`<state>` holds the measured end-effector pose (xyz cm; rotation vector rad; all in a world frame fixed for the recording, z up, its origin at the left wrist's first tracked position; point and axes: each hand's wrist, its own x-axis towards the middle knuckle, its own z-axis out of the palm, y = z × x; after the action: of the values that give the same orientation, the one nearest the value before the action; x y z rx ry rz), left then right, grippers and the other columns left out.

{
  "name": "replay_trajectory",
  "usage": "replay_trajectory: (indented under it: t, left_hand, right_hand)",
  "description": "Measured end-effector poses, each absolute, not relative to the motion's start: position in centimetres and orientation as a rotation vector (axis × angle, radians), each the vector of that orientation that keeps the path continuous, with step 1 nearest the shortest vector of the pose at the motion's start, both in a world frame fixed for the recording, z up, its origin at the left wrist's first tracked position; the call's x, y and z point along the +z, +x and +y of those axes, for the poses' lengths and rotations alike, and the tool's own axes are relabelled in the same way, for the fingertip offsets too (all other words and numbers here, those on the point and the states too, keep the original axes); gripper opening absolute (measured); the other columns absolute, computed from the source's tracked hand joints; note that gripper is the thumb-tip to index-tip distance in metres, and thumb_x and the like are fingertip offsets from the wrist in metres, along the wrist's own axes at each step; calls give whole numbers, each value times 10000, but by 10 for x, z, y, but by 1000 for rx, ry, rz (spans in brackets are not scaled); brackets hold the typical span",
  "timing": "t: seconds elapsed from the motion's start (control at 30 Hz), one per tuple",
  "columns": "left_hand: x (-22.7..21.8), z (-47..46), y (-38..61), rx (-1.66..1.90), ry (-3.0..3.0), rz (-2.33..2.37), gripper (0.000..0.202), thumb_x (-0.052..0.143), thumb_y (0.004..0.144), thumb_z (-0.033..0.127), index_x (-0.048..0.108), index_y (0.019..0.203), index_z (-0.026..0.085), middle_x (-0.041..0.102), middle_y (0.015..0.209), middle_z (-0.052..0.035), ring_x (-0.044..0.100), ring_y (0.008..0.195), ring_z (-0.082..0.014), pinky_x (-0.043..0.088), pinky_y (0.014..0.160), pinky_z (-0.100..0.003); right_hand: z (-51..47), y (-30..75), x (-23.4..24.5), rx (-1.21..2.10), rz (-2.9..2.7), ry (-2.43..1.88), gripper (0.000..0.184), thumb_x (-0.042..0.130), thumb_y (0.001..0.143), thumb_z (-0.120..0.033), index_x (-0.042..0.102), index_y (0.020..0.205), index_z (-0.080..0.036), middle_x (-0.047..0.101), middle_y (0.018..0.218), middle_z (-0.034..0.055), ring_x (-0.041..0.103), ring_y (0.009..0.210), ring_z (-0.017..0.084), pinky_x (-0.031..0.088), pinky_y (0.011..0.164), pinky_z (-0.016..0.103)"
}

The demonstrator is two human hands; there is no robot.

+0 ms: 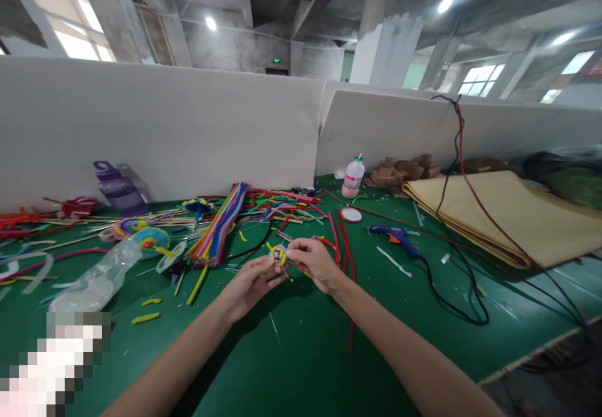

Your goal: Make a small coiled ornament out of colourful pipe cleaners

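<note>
Both my hands meet over the green table (301,354), pinching a small coiled disc of pipe cleaner (278,255), yellow with a purple rim. My left hand (251,285) grips it from below and the left. From the right, my right hand (314,261) pinches its edge. A thin stick pokes down from the disc. Behind the hands lies a bundle of many-coloured pipe cleaners (221,226), and red pipe cleaners (345,248) run just to the right of my right hand.
Finished coiled discs on sticks (150,240) lie at left beside a clear plastic bag (96,279) and a purple bottle (120,191). A blue glue gun (395,236) with a black cable, a small drink bottle (352,177), tan sheets (508,216) and white partitions (155,122) lie to the right and behind.
</note>
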<state>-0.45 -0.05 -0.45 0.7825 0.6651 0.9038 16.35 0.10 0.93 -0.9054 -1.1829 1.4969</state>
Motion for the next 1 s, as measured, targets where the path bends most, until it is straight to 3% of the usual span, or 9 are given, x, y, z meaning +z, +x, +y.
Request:
replay_trajectory:
  t: [0.1, 0.17, 0.27, 0.4, 0.87, 1.0]
  left_hand:
    - [-2, 0, -4, 1008, 931, 751, 101, 681, 704, 242, 673, 756, 156, 670, 799, -26, 603, 797, -144, 427, 888, -318]
    - [0, 0, -4, 1088, 1076, 819, 98, 684, 700, 247, 648, 696, 156, 658, 760, -9, 589, 756, -129, 434, 814, -262]
    - [1, -1, -3, 1141, 1255, 919, 118, 688, 691, 259, 626, 675, 160, 630, 681, 13, 563, 697, -116, 414, 700, -214]
    - [1, 0, -5, 1120, 1374, 963, 136, 693, 677, 272, 620, 668, 158, 628, 675, 11, 551, 684, -123, 392, 661, -213]
    - [-4, 5, -15, 1008, 1340, 849, 99, 707, 660, 234, 648, 694, 162, 622, 682, 14, 525, 656, -103, 377, 639, -195]
    - [-4, 6, -16, 965, 1376, 854, 99, 704, 663, 238, 640, 678, 164, 603, 658, 27, 510, 640, -98, 370, 632, -196]
  right_hand:
    - [4, 165, 9, 1427, -1260, -958, 206, 627, 691, -346, 557, 726, -156, 425, 542, -57, 336, 444, 52, 232, 410, 190]
    - [5, 170, 13, 1204, -1367, -1027, 191, 626, 700, -335, 571, 770, -166, 489, 621, -29, 420, 513, 80, 315, 453, 206]
    - [3, 176, 20, 715, -1629, -1012, 133, 618, 724, -278, 615, 817, -183, 541, 806, 26, 513, 740, 137, 414, 633, 259]
    - [-1, 179, 24, 329, -1852, -952, 57, 591, 755, -219, 641, 779, -202, 519, 891, 47, 489, 907, 177, 397, 828, 334]
    - [-2, 177, 28, 740, -1893, -897, 89, 501, 759, -112, 571, 736, -163, 513, 889, 36, 517, 827, 129, 421, 682, 247]
    - [-2, 180, 28, 720, -1975, -903, 75, 520, 725, -97, 560, 703, -156, 531, 850, 27, 512, 797, 128, 406, 688, 245]
